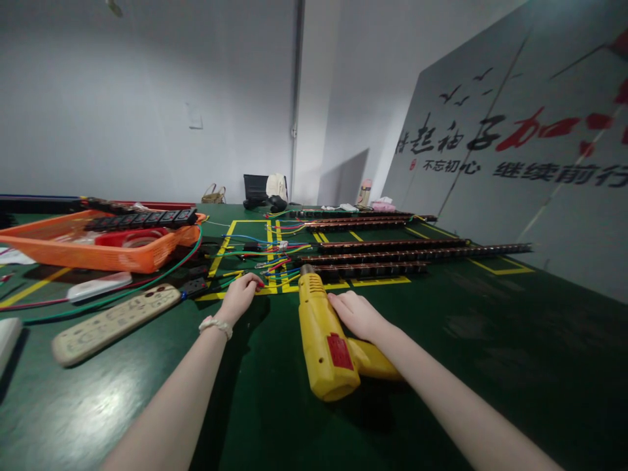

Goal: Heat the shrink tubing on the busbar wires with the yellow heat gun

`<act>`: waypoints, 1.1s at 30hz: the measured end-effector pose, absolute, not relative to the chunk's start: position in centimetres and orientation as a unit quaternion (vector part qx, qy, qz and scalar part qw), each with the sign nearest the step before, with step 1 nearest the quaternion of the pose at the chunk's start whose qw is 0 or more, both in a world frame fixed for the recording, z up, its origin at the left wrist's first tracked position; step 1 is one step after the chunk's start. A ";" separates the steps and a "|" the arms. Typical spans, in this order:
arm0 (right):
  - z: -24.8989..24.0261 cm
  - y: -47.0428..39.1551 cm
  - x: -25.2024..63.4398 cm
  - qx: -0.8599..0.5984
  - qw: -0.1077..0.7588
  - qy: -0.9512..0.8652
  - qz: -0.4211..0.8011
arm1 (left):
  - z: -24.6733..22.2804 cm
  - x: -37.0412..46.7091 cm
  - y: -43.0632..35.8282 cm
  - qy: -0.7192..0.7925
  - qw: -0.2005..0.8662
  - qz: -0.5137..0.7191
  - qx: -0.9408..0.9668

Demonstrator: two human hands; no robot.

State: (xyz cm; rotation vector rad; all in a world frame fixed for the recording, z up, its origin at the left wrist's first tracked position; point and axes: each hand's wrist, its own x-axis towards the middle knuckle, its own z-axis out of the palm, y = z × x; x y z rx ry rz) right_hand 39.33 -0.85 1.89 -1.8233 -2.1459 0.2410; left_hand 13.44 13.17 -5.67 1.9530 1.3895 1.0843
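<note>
A yellow heat gun [318, 327] with a red label lies at the middle of the green table, its metal nozzle pointing away from me toward the wire ends. My right hand [356, 314] is closed over the right side of its barrel, above the handle. Farther left, my left hand [240, 297] is low over the table with its fingers curled together beside thin coloured wires [275, 265]. A small red bit shows at its fingertips; what they hold is hidden. Beyond the nozzle, long dark strips [367, 268] lie crosswise, with the wires coming from their left ends.
At left stands an orange basket [142, 260] with black parts in it. A beige power strip [118, 324], a white oblong device [99, 286] and a green cable [98, 312] lie before it. Yellow tape [380, 282] marks the table. A bottle [364, 193] stands at the back.
</note>
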 end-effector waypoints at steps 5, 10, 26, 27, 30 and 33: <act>2.1 -0.8 39.1 -0.644 0.137 -0.745 0.107 | -5.6 13.5 13.2 0.500 0.286 0.427 0.697; 1.9 -0.7 38.6 -0.638 0.127 -0.752 0.105 | -5.2 13.8 12.9 0.490 0.332 0.464 0.659; 2.3 -1.0 32.8 -0.559 0.062 -0.822 0.087 | -4.7 14.1 12.5 0.487 0.349 0.492 0.632; 2.3 -1.0 32.7 -0.551 0.060 -0.828 0.085 | -4.6 14.1 12.5 0.489 0.344 0.491 0.634; 2.4 -1.0 32.5 -0.533 0.048 -0.841 0.077 | -4.4 14.1 12.3 0.495 0.320 0.485 0.646; 2.6 -1.1 32.6 -0.529 0.033 -0.845 0.069 | -4.2 14.0 12.3 0.503 0.309 0.477 0.651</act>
